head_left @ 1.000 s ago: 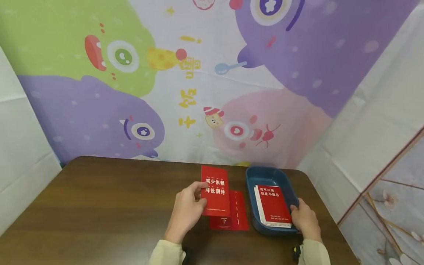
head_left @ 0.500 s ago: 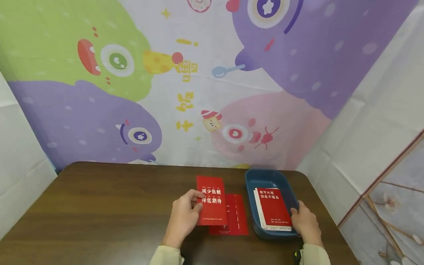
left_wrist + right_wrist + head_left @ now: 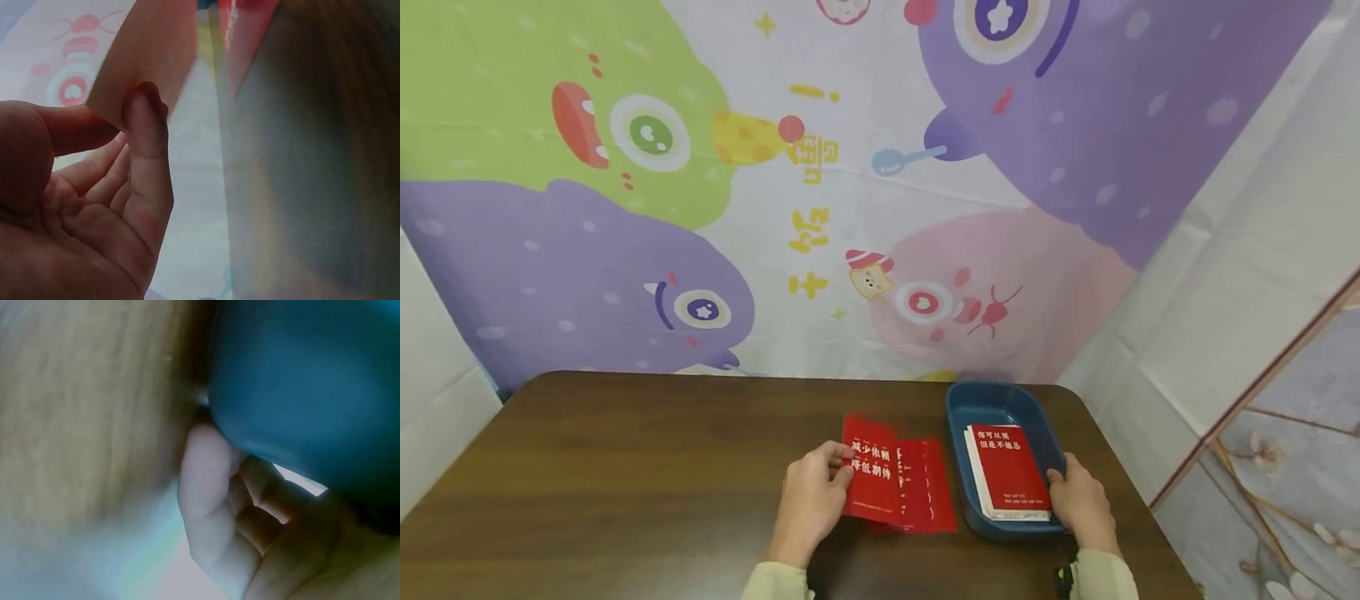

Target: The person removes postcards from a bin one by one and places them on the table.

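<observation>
Red card [image 3: 875, 486] pinched; tray [image 3: 992, 403] apparently gripped.

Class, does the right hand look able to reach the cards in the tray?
Probably yes: the right hand holds the tray beside the cards, and nothing lies over them; it may need to let go first.

"减少依赖 降低期待" on the red card [image 3: 872, 487] in my left grip [image 3: 812, 493], "你可以… 但是不能…" on the top card [image 3: 1011, 473] in the blue tray [image 3: 996, 402] near the right edge of the worktop [image 3: 647, 467], yellow "干饭噜!" up the backdrop [image 3: 850, 196]
</observation>
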The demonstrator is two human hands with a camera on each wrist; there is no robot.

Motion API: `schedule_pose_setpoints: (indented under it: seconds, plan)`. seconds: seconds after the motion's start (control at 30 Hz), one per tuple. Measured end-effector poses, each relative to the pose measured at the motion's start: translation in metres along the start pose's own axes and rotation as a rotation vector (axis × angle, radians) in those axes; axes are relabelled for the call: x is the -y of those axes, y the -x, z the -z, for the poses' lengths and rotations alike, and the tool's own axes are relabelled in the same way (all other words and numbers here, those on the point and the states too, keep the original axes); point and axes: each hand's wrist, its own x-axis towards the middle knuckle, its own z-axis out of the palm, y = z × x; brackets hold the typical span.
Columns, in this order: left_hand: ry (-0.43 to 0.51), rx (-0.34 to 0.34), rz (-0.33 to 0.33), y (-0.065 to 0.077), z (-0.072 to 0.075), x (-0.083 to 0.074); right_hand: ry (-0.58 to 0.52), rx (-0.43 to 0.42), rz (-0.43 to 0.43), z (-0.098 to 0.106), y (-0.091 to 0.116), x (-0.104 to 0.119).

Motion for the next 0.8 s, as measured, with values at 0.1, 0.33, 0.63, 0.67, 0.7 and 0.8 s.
schedule_pose_setpoints:
  seconds: [0.1,0.33,0.63,0.67,0.7,0.8]
  plan:
    - [-0.007,0.008,-0.005,-0.001,0.000,0.003,-0.011,-0.006,0.009,-0.001,0.002,0.002]
    - [0.012,0.057,-0.011,0.000,-0.007,0.006,-0.001,-0.005,0.013,0.000,0.002,0.000]
    - [-0.066,0.072,-0.050,0.003,-0.013,0.012,-0.005,-0.024,0.029,-0.004,0.003,-0.003]
    - [-0.077,0.080,-0.052,0.003,-0.013,0.012,-0.009,-0.024,0.027,-0.004,0.002,-0.002]
    - [-0.088,0.088,-0.053,0.003,-0.014,0.012,-0.010,-0.023,0.022,-0.003,0.002,-0.002]
    - [-0.142,0.091,-0.067,0.004,-0.014,0.011,-0.012,-0.026,0.017,-0.002,0.002,-0.001]
